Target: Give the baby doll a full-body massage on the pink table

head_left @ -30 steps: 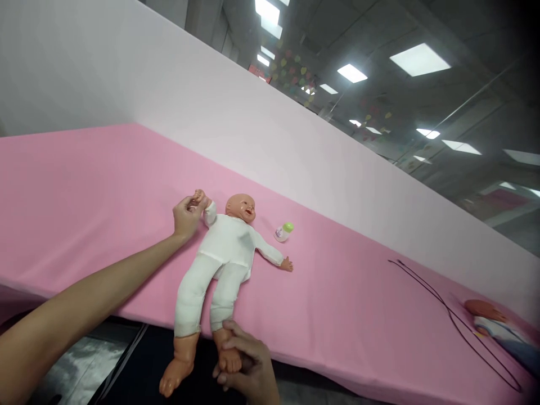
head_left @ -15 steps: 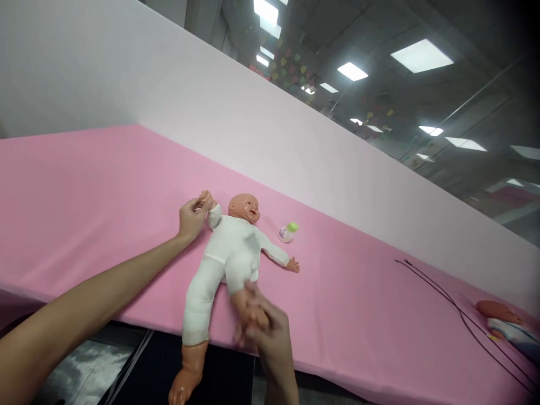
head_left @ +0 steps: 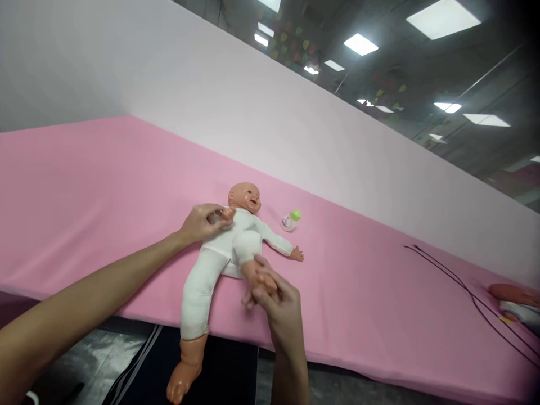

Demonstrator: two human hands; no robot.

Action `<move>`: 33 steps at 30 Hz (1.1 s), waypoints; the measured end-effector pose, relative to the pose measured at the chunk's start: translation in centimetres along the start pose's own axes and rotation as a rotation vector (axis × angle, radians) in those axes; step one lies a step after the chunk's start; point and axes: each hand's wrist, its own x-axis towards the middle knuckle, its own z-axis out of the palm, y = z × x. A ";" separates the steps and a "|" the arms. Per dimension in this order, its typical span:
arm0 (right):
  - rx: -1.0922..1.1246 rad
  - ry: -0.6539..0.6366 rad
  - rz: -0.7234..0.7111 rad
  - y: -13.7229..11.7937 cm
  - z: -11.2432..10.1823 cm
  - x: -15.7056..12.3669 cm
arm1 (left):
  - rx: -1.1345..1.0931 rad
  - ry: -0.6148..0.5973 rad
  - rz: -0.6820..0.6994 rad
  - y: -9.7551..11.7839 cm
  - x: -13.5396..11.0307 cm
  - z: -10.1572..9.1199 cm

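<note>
Two bare hands on a white-suited plastic baby doll (head_left: 223,250), flat on its back on the pink cloth-covered surface (head_left: 105,169)! L hand (head_left: 201,223) pinches doll's tiny hand (head_left: 228,214) at chest, R hand (head_left: 280,306) wraps fingers (head_left: 287,298) round bent leg's foot (head_left: 261,283). Step in hand: positioning limbs; next move calls for steady grip.

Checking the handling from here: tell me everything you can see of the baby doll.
The baby doll lies on its back on the pink-covered table. Its head, hands and lower legs look like glossy peach plastic; its soft, stuffed-looking white body has long sleeves and legs. One arm stretches sideways. The other is raised across the chest, its plastic hand in the left hand. One leg lies straight, its bare foot past the table edge. The other is bent up, its lower part gripped by the right hand.
</note>
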 end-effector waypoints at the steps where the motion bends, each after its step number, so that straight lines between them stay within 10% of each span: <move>1: 0.020 -0.003 0.009 -0.3 0.5 1.1 | 0.026 -0.069 0.019 0.2 -0.3 0.2; 5: 0.059 -0.031 0.012 0.7 0.8 1.8 | -0.038 0.029 -0.108 0.0 -0.3 0.5; 14: 0.053 -0.304 -0.034 7.2 -5.1 -8.5 | -0.132 0.630 -0.330 -2.2 2.3 -1.6; 24: 0.138 -0.006 0.064 0.3 1.8 0.8 | -0.032 -0.050 -0.007 1.4 -1.4 1.3; 28: 0.130 -0.044 0.061 1.2 2.0 0.6 | -0.038 0.010 -0.132 1.1 -0.9 0.7; 33: 0.228 -0.340 0.208 5.9 -2.3 -7.1 | 0.192 0.321 -0.357 0.0 1.0 -1.6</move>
